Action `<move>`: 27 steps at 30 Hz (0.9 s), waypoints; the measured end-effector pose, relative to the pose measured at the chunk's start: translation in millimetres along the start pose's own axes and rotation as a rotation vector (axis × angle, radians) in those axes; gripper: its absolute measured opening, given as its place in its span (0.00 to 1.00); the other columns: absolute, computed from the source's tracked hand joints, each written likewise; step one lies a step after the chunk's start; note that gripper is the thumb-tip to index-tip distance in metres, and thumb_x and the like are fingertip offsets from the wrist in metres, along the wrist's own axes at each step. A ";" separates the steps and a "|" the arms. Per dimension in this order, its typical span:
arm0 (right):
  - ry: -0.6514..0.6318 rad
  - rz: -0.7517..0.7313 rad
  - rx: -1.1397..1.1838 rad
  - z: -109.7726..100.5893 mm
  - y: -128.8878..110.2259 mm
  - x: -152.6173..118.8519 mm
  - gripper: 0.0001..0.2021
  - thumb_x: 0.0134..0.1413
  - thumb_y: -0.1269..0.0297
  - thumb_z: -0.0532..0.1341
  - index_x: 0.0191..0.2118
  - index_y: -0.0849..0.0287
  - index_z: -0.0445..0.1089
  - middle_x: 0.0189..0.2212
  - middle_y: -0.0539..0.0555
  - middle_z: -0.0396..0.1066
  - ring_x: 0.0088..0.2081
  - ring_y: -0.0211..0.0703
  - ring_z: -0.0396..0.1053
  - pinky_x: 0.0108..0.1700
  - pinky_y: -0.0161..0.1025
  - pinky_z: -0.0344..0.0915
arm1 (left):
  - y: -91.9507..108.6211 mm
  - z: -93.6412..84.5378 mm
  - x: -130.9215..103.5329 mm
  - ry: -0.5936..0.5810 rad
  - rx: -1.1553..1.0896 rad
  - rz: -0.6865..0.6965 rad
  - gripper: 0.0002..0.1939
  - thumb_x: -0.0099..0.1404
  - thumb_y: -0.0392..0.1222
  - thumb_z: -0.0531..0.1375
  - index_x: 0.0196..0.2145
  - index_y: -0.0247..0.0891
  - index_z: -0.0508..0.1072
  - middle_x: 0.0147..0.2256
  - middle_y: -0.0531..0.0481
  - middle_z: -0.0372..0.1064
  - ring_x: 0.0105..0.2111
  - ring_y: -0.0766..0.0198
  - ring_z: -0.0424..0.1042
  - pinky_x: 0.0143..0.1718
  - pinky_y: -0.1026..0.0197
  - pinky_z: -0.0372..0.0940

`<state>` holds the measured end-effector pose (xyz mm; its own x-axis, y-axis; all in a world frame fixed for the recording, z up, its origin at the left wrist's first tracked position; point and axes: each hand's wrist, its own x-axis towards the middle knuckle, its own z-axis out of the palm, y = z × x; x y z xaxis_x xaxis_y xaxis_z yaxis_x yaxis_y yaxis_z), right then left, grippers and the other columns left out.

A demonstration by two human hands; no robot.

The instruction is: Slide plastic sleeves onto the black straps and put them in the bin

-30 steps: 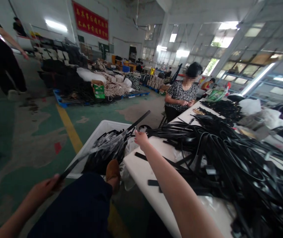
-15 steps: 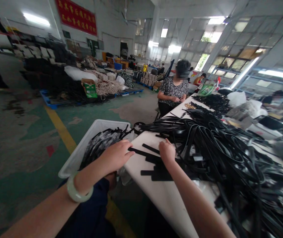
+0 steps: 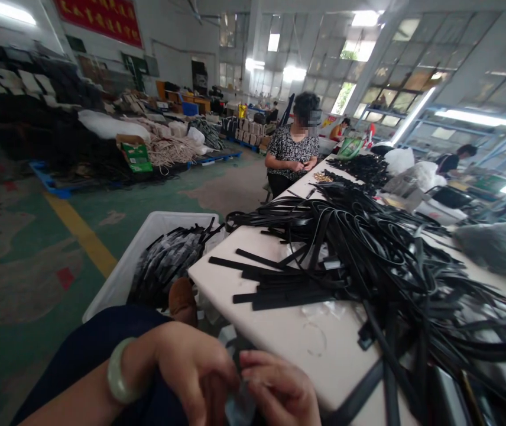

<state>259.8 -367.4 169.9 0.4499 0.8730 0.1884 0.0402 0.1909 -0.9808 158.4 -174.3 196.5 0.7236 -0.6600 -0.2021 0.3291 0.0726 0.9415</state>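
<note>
Low in the view, over my lap and by the table's near edge, my left hand [image 3: 195,370] is closed with its fingers curled downward and a pale green bangle [image 3: 120,373] on its wrist. Beside it my right hand [image 3: 282,387] pinches with thumb and fingers. Between both hands hangs a thin translucent plastic piece [image 3: 239,405], partly hidden and blurred; its exact shape I cannot make out. Flat black straps [image 3: 279,293] lie with their ends toward me on the white table [image 3: 275,331], apart from my hands.
A large tangle of black straps [image 3: 381,260] covers the table's right side. On the floor at left stands a white tub [image 3: 115,269] of black strips. Across the table's far end sits a co-worker [image 3: 292,154]. Pallets with piled goods [image 3: 177,142] stand behind.
Both hands have left the black straps on the table and come down toward my lap, where they now meet at the plastic piece. The view has shifted to the right.
</note>
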 end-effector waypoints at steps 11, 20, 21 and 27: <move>0.122 0.142 -0.211 -26.5 13.3 25.0 0.17 0.62 0.55 0.58 0.53 0.55 0.73 0.54 0.59 0.71 0.56 0.54 0.68 0.58 0.53 0.63 | -14.0 -2.9 47.3 1.018 0.191 0.326 0.14 0.60 0.48 0.64 0.24 0.35 0.72 0.39 0.47 0.68 0.43 0.57 0.67 0.50 0.57 0.60; 0.137 0.008 -1.468 -174.2 -11.6 95.0 0.11 0.56 0.76 0.54 0.36 0.62 0.73 0.38 0.64 0.74 0.50 0.58 0.68 0.57 0.55 0.57 | -7.6 -22.2 23.5 1.250 0.157 0.297 0.14 0.61 0.48 0.60 0.25 0.35 0.70 0.23 0.54 0.63 0.27 0.65 0.61 0.32 0.63 0.57; 0.079 -0.007 -1.465 -167.2 -12.7 88.1 0.10 0.56 0.76 0.55 0.32 0.59 0.72 0.35 0.60 0.74 0.46 0.54 0.70 0.57 0.52 0.57 | -7.9 -22.8 22.0 1.291 0.145 0.292 0.14 0.61 0.49 0.60 0.26 0.35 0.70 0.23 0.53 0.63 0.26 0.65 0.61 0.31 0.64 0.56; -0.642 0.107 -1.333 -69.5 4.2 0.3 0.05 0.50 0.72 0.64 0.34 0.55 0.70 0.34 0.49 0.75 0.37 0.44 0.72 0.39 0.35 0.61 | -6.1 -20.5 12.9 1.389 0.080 0.327 0.17 0.60 0.51 0.62 0.24 0.36 0.67 0.22 0.56 0.57 0.24 0.69 0.56 0.26 0.66 0.52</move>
<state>322.1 -397.4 162.3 0.0564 0.9680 -0.2444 0.9617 -0.1185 -0.2473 178.2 -167.9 182.6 0.7709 0.6363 -0.0284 0.0337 0.0038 0.9994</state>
